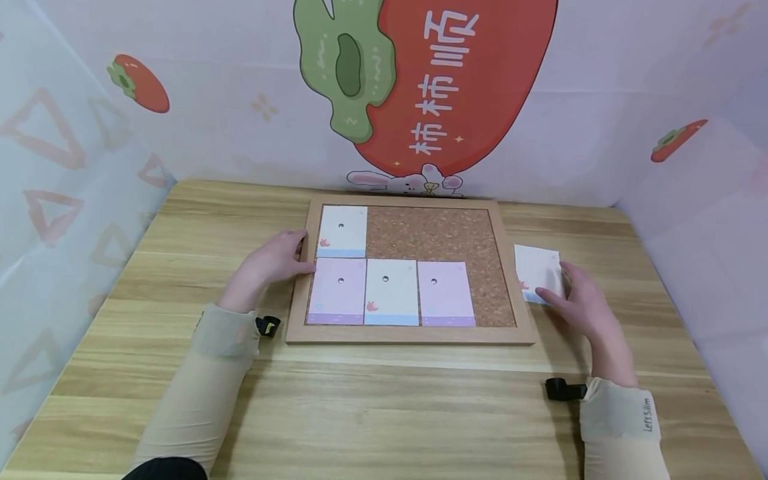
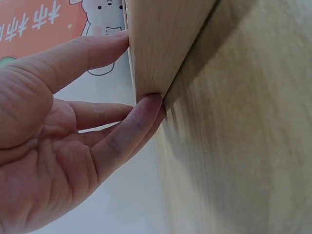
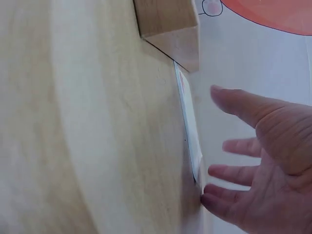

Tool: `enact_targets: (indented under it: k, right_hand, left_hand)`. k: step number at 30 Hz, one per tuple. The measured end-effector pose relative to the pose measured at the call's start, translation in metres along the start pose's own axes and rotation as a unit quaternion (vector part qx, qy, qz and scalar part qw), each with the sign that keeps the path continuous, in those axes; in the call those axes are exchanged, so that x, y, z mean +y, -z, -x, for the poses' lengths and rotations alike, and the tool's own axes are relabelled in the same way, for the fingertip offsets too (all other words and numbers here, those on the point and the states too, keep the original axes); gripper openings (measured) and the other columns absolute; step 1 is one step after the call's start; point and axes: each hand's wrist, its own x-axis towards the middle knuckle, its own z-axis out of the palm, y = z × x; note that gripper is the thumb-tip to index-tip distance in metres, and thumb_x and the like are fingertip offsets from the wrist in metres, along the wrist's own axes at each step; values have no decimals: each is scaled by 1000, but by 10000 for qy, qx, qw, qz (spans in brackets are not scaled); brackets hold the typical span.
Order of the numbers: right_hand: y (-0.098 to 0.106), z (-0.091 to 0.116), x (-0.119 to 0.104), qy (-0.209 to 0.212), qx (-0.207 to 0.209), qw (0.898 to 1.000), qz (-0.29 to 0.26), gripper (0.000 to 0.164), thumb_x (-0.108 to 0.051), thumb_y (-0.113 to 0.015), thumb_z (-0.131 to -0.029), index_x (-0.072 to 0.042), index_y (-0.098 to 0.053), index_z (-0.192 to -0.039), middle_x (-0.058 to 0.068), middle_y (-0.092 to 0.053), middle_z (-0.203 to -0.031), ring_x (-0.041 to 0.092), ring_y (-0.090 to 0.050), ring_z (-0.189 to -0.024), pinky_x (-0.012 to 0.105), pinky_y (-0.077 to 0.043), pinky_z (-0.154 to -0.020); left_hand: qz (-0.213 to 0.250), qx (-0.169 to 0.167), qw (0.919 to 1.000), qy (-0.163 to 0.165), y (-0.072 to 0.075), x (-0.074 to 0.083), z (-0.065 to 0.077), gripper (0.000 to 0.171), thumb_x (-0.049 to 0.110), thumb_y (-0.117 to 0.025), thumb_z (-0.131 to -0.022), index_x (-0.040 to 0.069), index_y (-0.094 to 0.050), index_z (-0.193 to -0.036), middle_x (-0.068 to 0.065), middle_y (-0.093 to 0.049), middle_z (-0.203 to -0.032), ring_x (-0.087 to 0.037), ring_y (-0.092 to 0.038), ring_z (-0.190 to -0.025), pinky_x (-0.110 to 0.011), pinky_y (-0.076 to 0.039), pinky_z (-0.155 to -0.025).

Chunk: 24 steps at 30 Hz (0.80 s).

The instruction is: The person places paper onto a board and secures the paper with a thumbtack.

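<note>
My left hand [image 1: 275, 257] touches the left side of a wood-framed corkboard [image 1: 426, 230], thumb over the frame and fingers against its outer side. In the left wrist view, the fingertips [image 2: 148, 102] meet the frame's side [image 2: 161, 44] low down, by the tabletop. Beside the board's right side lies a white card [image 1: 537, 267] with a blue lower edge. My right hand [image 1: 585, 303] is at that card, thumb over its lower part and fingers by its right edge. In the right wrist view, the thumb and fingers of the right hand [image 3: 265, 156] are spread apart.
On the cork are a white card [image 1: 342, 237] at upper left and, below, a lilac card [image 1: 336, 300], a white card [image 1: 393, 297] and another lilac card [image 1: 447, 300], each with a silver pin. The wooden table [image 1: 390, 413] backs onto a printed wall [image 1: 570, 133].
</note>
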Motion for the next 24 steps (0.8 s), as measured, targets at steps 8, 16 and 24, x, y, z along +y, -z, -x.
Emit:
enact_targets:
  k: [8, 16, 24]
  right_hand:
    - [-9, -5, 3, -490, -60, 9965, 670, 86, -38, -65, -94, 23, -28, -142, 48, -32, -139, 63, -31, -125, 70, -32, -103]
    - [-8, -2, -2, -1024, -108, 9905, 910, 79, -34, -67, -93, 28, -38, -132, 52, -27, -138, 66, -27, -124, 70, -34, -102]
    - [-2, 0, -4, -1198, -165, 9913, 516, 79, -29, -72, -88, 23, -36, -136, 48, -33, -136, 60, -30, -126, 68, -33, -105]
  left_hand:
    - [-58, -9, 10000, -24, 0, 0, 0, 81, 25, -68, -95, -9, -23, -154, -34, -33, -154, -47, -35, -143, -60, -32, -118]
    - [-5, -28, 10000, 24, 1, 1, 1, 81, 25, -67, -96, -8, -21, -155, -33, -27, -157, -47, -30, -145, -60, -28, -120]
    - [-17, -54, 9999, 89, 0, 2, 1, 81, 25, -67, -96, -7, -21, -155, -32, -26, -158, -47, -28, -147, -60, -26, -120]
